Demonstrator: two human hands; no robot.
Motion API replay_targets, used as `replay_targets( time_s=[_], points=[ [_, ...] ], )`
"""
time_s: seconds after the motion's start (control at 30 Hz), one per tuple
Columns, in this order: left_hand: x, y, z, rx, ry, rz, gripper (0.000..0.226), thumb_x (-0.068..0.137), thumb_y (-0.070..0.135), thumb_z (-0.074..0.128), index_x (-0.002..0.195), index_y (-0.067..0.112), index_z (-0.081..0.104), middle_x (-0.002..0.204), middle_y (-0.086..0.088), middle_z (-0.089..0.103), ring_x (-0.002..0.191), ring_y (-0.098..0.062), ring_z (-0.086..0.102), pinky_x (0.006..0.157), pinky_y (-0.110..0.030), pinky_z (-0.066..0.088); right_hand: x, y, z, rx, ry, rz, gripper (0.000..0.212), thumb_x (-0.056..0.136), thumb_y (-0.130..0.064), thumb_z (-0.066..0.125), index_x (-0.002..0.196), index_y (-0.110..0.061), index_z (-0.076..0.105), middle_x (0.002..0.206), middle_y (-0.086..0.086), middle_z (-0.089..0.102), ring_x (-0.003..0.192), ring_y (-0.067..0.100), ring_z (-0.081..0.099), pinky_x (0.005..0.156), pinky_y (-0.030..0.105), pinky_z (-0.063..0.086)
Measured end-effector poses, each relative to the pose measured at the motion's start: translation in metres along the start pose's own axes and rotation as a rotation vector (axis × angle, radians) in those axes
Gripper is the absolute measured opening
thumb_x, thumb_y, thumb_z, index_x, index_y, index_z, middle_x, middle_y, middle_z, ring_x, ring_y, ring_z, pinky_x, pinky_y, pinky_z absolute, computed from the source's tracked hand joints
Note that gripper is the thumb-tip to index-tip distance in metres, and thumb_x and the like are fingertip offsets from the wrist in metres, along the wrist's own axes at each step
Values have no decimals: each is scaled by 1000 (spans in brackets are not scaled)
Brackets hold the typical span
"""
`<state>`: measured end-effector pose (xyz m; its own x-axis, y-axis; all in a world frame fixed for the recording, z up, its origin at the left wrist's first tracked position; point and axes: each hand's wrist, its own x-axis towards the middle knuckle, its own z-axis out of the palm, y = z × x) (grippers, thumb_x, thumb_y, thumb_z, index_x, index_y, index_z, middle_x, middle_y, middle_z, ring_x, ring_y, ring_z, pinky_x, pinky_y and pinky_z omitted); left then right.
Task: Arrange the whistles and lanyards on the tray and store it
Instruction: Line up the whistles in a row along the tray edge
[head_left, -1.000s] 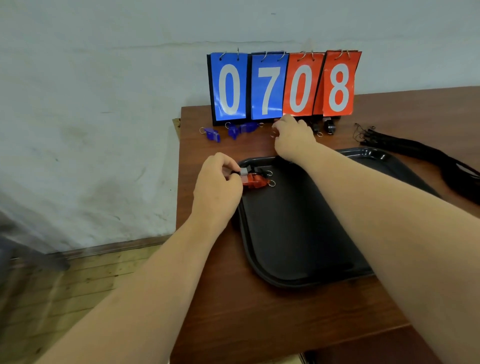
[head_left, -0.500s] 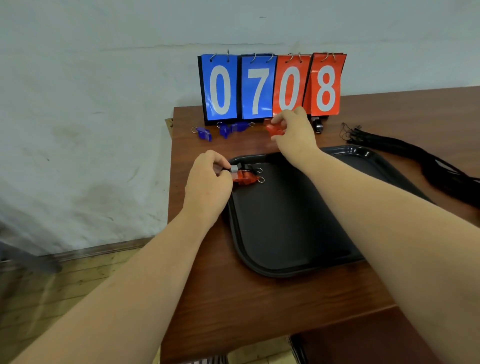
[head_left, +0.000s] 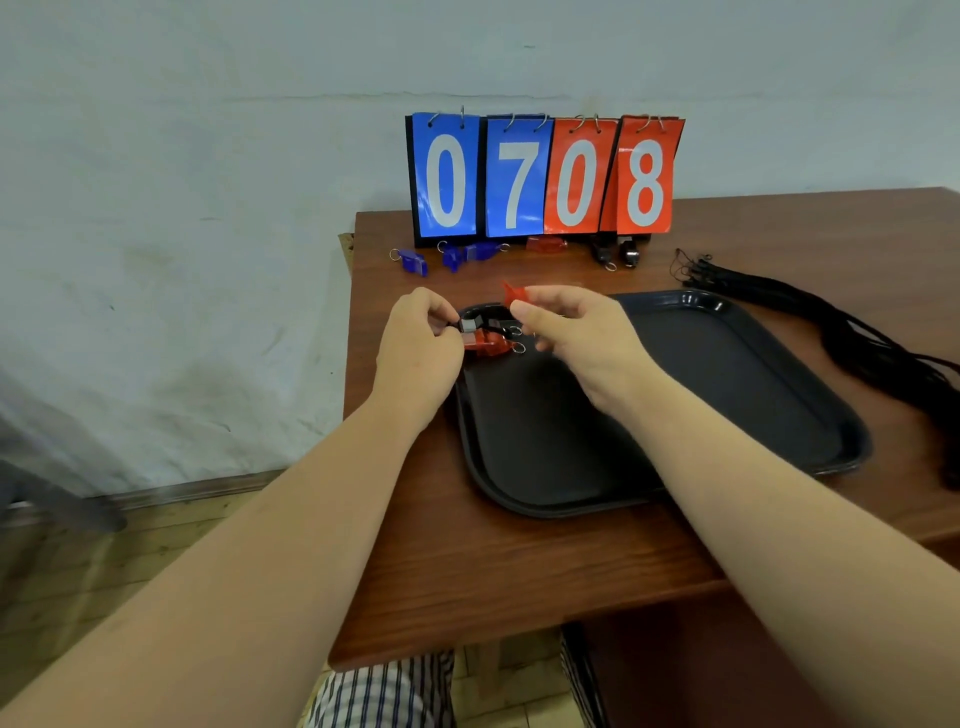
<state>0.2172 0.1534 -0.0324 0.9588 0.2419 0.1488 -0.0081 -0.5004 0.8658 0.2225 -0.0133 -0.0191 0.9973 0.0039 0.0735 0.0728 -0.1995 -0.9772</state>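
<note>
A black tray (head_left: 727, 415) lies on the brown table. My left hand (head_left: 421, 348) pinches a black whistle (head_left: 475, 326) and a red whistle (head_left: 488, 345) at the tray's far left corner. My right hand (head_left: 576, 338) holds another red whistle (head_left: 514, 295) between thumb and fingers just above that corner. Three blue whistles (head_left: 452, 255), one red whistle (head_left: 545, 243) and two black whistles (head_left: 615, 254) lie by the foot of the scoreboard. A bundle of black lanyards (head_left: 831, 332) stretches along the table to the right of the tray.
A flip scoreboard (head_left: 543, 179) reading 0708 stands at the table's back edge against the wall. The table's left edge (head_left: 348, 415) drops to a wooden floor. A striped trouser leg shows below the front edge.
My right hand has carried a red whistle from the scoreboard back toward the tray's far left corner. My left hand has stayed put with its whistles.
</note>
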Motion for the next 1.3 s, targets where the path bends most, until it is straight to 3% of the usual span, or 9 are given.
replay_targets(
  time_s=[0.17,0.33,0.5,0.6,0.77,1.3],
  points=[
    [1,-1,1,10,8,-1,21,92,5,55,102,23,56,112,2,56,86,-4,54,66,-16,42,-2,4,-4,31,-125,37,29,86,-20,74,114,-21,72,102,-1,75,101,18,69,91,36,56],
    [3,-2,2,-4,17,-7,22,91,4,57,101,24,56,110,1,58,92,-9,57,70,-18,46,-5,1,-7,-146,-179,-43,25,82,-25,78,106,-25,72,95,-4,74,85,8,70,74,24,55],
    [3,-3,2,-9,30,2,22,91,3,54,101,22,57,107,0,58,89,-9,58,69,-18,46,-6,4,-7,-378,-223,-96,24,77,-32,82,98,-32,71,94,-9,70,88,10,67,82,27,55],
    [2,-3,2,-27,31,-10,22,91,2,53,102,21,57,108,0,59,89,-9,59,68,-18,45,-7,5,-8,-431,-249,-108,23,77,-34,82,98,-34,71,93,-11,69,83,7,65,76,23,53],
    [1,-1,1,-29,31,-7,22,91,3,53,102,21,57,108,0,58,87,-8,57,65,-17,41,-8,4,-6,-491,-291,-138,23,75,-32,84,95,-32,73,87,-12,68,73,3,60,66,16,47],
    [2,-5,3,-26,33,13,21,91,4,54,100,23,56,109,0,58,91,-9,58,68,-18,45,-5,7,-4,-521,-256,-203,25,77,-29,83,97,-33,70,93,-10,64,77,7,59,69,18,46]
  ],
)
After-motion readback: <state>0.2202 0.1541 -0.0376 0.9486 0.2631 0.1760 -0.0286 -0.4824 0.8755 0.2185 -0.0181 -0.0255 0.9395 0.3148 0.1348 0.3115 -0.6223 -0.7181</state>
